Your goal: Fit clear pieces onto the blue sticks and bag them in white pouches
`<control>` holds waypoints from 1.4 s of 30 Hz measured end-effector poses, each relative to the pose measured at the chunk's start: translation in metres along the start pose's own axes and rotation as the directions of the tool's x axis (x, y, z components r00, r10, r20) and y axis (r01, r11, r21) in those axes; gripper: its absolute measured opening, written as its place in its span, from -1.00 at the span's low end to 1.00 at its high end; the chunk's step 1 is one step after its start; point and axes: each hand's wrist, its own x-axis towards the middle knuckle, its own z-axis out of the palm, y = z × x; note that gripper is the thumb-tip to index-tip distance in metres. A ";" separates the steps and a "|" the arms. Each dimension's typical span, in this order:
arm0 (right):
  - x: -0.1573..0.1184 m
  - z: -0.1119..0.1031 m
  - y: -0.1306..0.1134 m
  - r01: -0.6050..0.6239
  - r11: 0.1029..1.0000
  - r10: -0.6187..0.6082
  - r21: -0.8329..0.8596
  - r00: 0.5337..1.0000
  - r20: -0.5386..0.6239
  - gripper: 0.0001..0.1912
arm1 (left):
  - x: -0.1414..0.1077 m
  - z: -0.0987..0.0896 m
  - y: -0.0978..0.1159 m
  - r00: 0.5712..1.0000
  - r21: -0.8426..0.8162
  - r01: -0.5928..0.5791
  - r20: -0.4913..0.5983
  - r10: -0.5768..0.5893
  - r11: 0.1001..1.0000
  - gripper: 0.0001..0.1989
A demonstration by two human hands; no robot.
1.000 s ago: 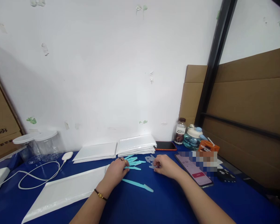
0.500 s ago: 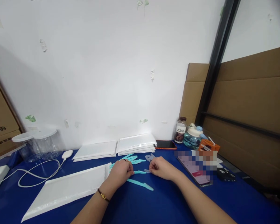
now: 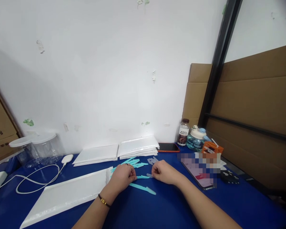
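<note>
Pinched in my left hand (image 3: pixel 122 175) is a slim teal eyebrow razor (image 3: pixel 142 177), its narrow blade end pointing right. My right hand (image 3: pixel 164 171) closes its fingertips on a small translucent cap (image 3: pixel 149 175), which sits at the razor's tip; whether the cap is on the blade I cannot tell. Below them another teal razor (image 3: pixel 143 188) with a pale covered end lies on the blue table. Behind my left hand is a loose pile of teal razors (image 3: pixel 134 161), partly hidden. A small heap of translucent caps (image 3: pixel 153 160) lies just beyond my right hand.
A white padded envelope (image 3: pixel 69 195) lies at left, with stacked envelopes (image 3: pixel 138 147) along the wall. A white cable (image 3: pixel 38 192) loops near clear tubs (image 3: pixel 46 148). At right are phones (image 3: pixel 168 147), a bottle (image 3: pixel 183 133), a blue jug (image 3: pixel 195 140) and an orange carton (image 3: pixel 212 149).
The view has shifted slightly. My hands keep nearly the same pose, and the razor and cap stay tip to tip between them.
</note>
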 end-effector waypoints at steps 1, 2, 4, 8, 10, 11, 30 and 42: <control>0.000 0.000 0.000 0.007 1.000 -0.007 0.008 1.000 0.009 -0.85 | 0.000 0.000 0.001 1.000 -0.003 -0.003 0.003 0.003 1.000 -0.91; 0.000 0.000 0.000 0.010 1.000 -0.011 0.012 1.000 0.016 -0.85 | -0.001 0.000 0.001 1.000 -0.004 -0.008 0.005 0.008 1.000 -0.91; -0.001 -0.001 0.001 -0.001 1.000 0.001 0.005 1.000 0.016 -0.85 | -0.001 -0.001 0.001 1.000 0.004 -0.018 0.000 0.018 1.000 -0.90; -0.002 -0.005 0.006 -0.050 0.999 0.050 0.003 0.999 0.006 -0.85 | 0.000 -0.001 -0.003 1.000 0.009 0.004 -0.010 -0.004 1.000 -0.91; -0.002 -0.006 0.007 -0.047 0.999 0.047 0.018 0.999 0.018 -0.84 | 0.001 0.000 -0.005 1.000 0.000 0.010 -0.006 -0.010 1.000 -0.91; -0.002 -0.005 0.007 -0.040 0.999 0.040 0.022 0.999 0.020 -0.84 | 0.002 0.000 -0.006 1.000 -0.003 0.010 -0.004 -0.010 1.000 -0.91; -0.005 -0.015 0.000 -0.058 0.985 0.055 0.161 0.998 0.021 -0.86 | 0.004 0.011 -0.002 0.997 -0.084 -0.005 0.077 0.011 0.996 -0.78; -0.016 -0.031 0.020 -0.320 0.943 0.317 -0.090 0.947 -0.044 -0.94 | 0.010 0.000 -0.021 0.990 0.219 -0.022 -0.132 0.052 0.975 -0.84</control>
